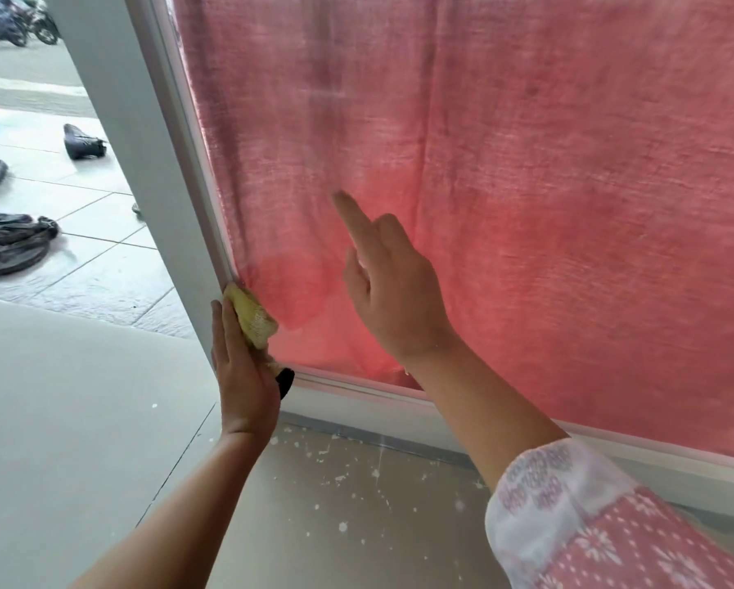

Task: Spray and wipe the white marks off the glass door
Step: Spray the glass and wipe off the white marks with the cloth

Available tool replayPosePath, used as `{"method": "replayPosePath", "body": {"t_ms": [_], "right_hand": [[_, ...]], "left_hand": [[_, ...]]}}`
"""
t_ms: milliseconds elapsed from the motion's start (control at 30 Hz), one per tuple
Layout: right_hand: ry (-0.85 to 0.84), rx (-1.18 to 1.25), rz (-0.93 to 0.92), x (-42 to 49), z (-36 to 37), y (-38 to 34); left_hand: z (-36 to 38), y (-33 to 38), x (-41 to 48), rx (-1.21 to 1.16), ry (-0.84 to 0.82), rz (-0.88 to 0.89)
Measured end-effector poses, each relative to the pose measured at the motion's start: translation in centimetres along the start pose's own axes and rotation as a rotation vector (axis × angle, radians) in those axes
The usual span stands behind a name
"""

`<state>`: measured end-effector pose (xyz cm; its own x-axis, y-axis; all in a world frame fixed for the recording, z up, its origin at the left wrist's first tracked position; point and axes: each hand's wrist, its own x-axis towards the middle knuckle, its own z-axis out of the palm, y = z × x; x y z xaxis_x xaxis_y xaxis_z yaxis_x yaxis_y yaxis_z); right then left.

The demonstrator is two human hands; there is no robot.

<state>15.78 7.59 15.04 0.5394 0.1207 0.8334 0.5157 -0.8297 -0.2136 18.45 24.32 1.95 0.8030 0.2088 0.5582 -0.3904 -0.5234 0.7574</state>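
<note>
While the sandals sit out on the tiles at far left, well apart from the work, what matters to me begins at the white door frame, which slants down to the pane's bottom-left corner. The left hand lies along that frame with its fingers laid out straight, flattening a bunched yellow cloth into the corner of the glass door. Its thumb is hidden, and something small and dark pokes out beside the palm that I cannot identify.

Up and to the right of the cloth, the right hand holds nothing. Its index finger is stretched out with the tip at or on the glass, and the other fingers are folded in. Whether a white mark sits under that fingertip I cannot tell, since the pink curtain behind the pane swamps any faint residue.

I judge the fingertip to be flagging the next patch. So the move turns on this: the target lies up and rightward from the cloth, on a diagonal away from the corner, and the left hand, which has the cloth, is the one that must travel. The right hand sits across that path and should clear first. I see no spray bottle anywhere. Further right, a patterned sleeve covers the right forearm above the paint-flecked floor.
</note>
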Motion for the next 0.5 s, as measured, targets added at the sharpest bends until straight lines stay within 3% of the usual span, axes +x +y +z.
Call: {"method": "replayPosePath", "body": {"t_ms": [133, 300, 500], "right_hand": [[-0.093, 0.004, 0.003, 0.8, 1.7, -0.7], [-0.146, -0.099, 0.007, -0.1, 2.0, -0.8], [-0.206, -0.195, -0.011, -2.0, -0.2, 0.3]], "left_hand": [[0.6, 0.4, 0.8, -0.090, 0.114, -0.035], [0.4, 1.5, 1.2, -0.133, 0.136, 0.026], [0.8, 3.4, 5.7, 0.068, 0.204, 0.331]]}}
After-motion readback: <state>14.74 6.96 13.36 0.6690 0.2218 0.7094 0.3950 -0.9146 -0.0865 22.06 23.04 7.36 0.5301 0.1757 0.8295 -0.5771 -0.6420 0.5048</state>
